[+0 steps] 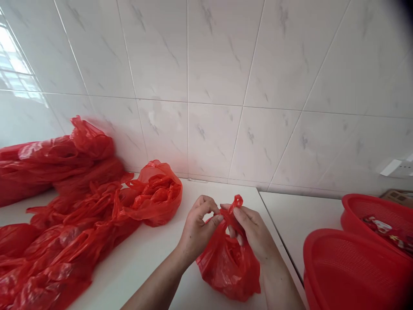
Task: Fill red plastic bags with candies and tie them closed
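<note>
A red plastic bag with bunched contents rests on the white table in front of me. My left hand pinches its gathered top between thumb and index finger. On the other side, my right hand is closed on the bag's handle, and a small twisted loop sticks up past the fingertips. What the bag holds cannot be made out through the film.
Several filled red bags are heaped at the left, with one rounded red bag nearest the wall. Two red plastic baskets stand at the right; the rear one holds small colourful packets. A tiled wall closes off the back.
</note>
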### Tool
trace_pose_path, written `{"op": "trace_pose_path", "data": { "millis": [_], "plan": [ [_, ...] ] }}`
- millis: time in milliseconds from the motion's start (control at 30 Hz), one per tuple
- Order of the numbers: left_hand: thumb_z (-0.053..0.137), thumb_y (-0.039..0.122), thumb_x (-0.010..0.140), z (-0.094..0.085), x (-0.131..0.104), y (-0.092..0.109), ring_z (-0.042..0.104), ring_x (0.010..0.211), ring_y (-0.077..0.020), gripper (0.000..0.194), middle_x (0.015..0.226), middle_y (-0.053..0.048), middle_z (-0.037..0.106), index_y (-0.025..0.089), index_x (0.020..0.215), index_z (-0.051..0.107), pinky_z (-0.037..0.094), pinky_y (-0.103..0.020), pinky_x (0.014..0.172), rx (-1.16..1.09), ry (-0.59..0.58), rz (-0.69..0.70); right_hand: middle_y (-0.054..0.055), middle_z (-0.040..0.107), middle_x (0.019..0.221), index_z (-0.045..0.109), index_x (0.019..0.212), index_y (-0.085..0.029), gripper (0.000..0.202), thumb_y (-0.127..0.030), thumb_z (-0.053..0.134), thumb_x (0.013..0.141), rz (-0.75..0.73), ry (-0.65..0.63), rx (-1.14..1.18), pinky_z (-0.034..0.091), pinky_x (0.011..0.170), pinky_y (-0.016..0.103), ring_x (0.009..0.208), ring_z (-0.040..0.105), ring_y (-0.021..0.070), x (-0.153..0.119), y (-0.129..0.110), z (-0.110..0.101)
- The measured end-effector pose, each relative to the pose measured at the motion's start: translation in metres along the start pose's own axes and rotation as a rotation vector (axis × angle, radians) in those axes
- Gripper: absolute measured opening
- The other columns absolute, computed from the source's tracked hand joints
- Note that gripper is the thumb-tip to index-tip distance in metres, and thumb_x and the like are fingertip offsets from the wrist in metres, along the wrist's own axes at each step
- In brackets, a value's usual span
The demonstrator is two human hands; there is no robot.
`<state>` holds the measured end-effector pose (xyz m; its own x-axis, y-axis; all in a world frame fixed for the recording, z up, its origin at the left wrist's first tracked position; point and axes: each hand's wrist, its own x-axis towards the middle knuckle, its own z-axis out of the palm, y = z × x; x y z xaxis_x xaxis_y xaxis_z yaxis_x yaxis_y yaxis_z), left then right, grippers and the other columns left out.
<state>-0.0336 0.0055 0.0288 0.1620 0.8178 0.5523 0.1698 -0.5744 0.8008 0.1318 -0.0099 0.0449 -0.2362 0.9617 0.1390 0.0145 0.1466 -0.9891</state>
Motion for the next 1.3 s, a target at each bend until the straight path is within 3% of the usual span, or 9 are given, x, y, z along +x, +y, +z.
{"op": "trace_pose_path", "data": {
  "millis": [100, 233, 433, 700, 833, 967, 1067, 1167, 1300],
  "plan": [
    [0.052, 0.031, 0.09, 0.007, -0.003, -0.009, 0.055, 0.088, -0.0149, 0.015, 0.098, -0.004, 0.058, 0.02, 0.08, 0.048, 0.044, -0.028, 0.077, -0.32, -0.068, -0.254, -0.001, 0.054, 0.066, 0.068, 0.108, -0.019, 0.039, -0.045, 0.044, 0.093, -0.046, -0.112, -0.014, 0.038, 0.054, 0.024, 0.052, 0.045, 0.0091, -0.002, 0.001, -0.013],
    [0.05, 0.039, 0.09, 0.014, -0.007, -0.016, 0.043, 0.06, -0.0089, 0.021, 0.068, 0.005, 0.049, 0.021, 0.082, 0.043, 0.036, -0.021, 0.056, -0.464, -0.084, -0.391, -0.001, 0.054, 0.074, 0.071, 0.09, -0.021, 0.027, -0.035, 0.049, 0.09, -0.039, -0.09, -0.18, 0.041, 0.064, 0.025, 0.065, 0.048, 0.0109, -0.002, 0.003, -0.018],
    [0.053, 0.029, 0.087, 0.012, -0.009, -0.008, 0.044, 0.062, -0.0095, 0.014, 0.068, 0.005, 0.05, 0.02, 0.078, 0.046, 0.037, -0.021, 0.059, -0.254, -0.04, -0.333, -0.002, 0.058, 0.079, 0.065, 0.102, -0.027, 0.025, -0.025, 0.056, 0.079, 0.024, 0.239, -0.431, 0.045, 0.064, 0.027, 0.068, 0.051, 0.0138, 0.008, 0.014, -0.007],
    [0.057, 0.013, 0.08, 0.004, -0.02, -0.004, 0.055, 0.087, -0.0173, 0.011, 0.091, -0.002, 0.06, 0.021, 0.074, 0.051, 0.044, -0.03, 0.074, 0.277, -0.101, -0.064, 0.004, 0.064, 0.107, 0.069, 0.1, -0.023, 0.024, -0.031, 0.058, 0.08, 0.031, 0.015, -0.043, 0.049, 0.081, 0.031, 0.09, 0.062, 0.0175, 0.004, 0.009, -0.021],
    [0.056, 0.003, 0.077, -0.015, -0.038, 0.011, 0.05, 0.111, -0.0223, 0.019, 0.105, -0.005, 0.059, 0.019, 0.068, 0.051, 0.042, -0.036, 0.092, 0.38, -0.296, 0.154, 0.004, 0.067, 0.087, 0.07, 0.093, -0.019, 0.025, -0.034, 0.059, 0.077, 0.08, 0.286, -0.135, 0.049, 0.076, 0.031, 0.075, 0.06, 0.0162, 0.02, 0.042, -0.033],
    [0.062, 0.004, 0.076, -0.043, -0.063, 0.019, 0.058, 0.086, -0.0171, 0.022, 0.086, -0.001, 0.062, 0.02, 0.065, 0.051, 0.048, -0.029, 0.08, 0.327, -0.6, -0.012, 0.008, 0.066, 0.09, 0.069, 0.094, -0.014, 0.029, -0.033, 0.057, 0.075, 0.156, 0.426, -0.215, 0.05, 0.074, 0.035, 0.078, 0.06, 0.0192, 0.033, 0.075, -0.04],
    [0.069, 0.025, 0.078, -0.061, -0.075, 0.003, 0.058, 0.1, -0.0213, 0.013, 0.111, -0.005, 0.061, 0.025, 0.088, 0.061, 0.049, -0.032, 0.085, 0.217, -0.547, -0.161, 0.008, 0.066, 0.102, 0.057, 0.125, -0.019, 0.051, -0.038, 0.06, 0.077, 0.165, 0.361, -0.207, 0.05, 0.082, 0.038, 0.091, 0.062, 0.0214, 0.022, 0.08, -0.045],
    [0.077, 0.046, 0.066, -0.068, -0.081, -0.026, 0.04, 0.13, -0.0324, 0.079, 0.145, -0.013, 0.038, 0.03, 0.135, 0.041, 0.038, -0.046, 0.105, 0.202, -0.44, -0.193, 0.01, 0.05, 0.137, 0.026, 0.146, -0.031, 0.079, -0.042, 0.064, 0.078, 0.152, 0.219, -0.221, 0.039, 0.101, 0.043, 0.124, 0.048, 0.0237, -0.007, 0.075, -0.053],
    [0.085, 0.052, 0.047, -0.047, -0.082, -0.06, 0.02, 0.14, -0.0407, 0.13, 0.156, -0.021, 0.013, 0.023, 0.15, 0.012, 0.033, -0.054, 0.107, 0.273, -0.458, -0.222, 0.008, 0.028, 0.153, 0.018, 0.149, -0.035, 0.107, -0.036, 0.08, 0.062, 0.158, -0.065, -0.272, 0.039, 0.103, 0.043, 0.138, 0.03, 0.028, -0.046, 0.075, -0.049]
  ]
}}
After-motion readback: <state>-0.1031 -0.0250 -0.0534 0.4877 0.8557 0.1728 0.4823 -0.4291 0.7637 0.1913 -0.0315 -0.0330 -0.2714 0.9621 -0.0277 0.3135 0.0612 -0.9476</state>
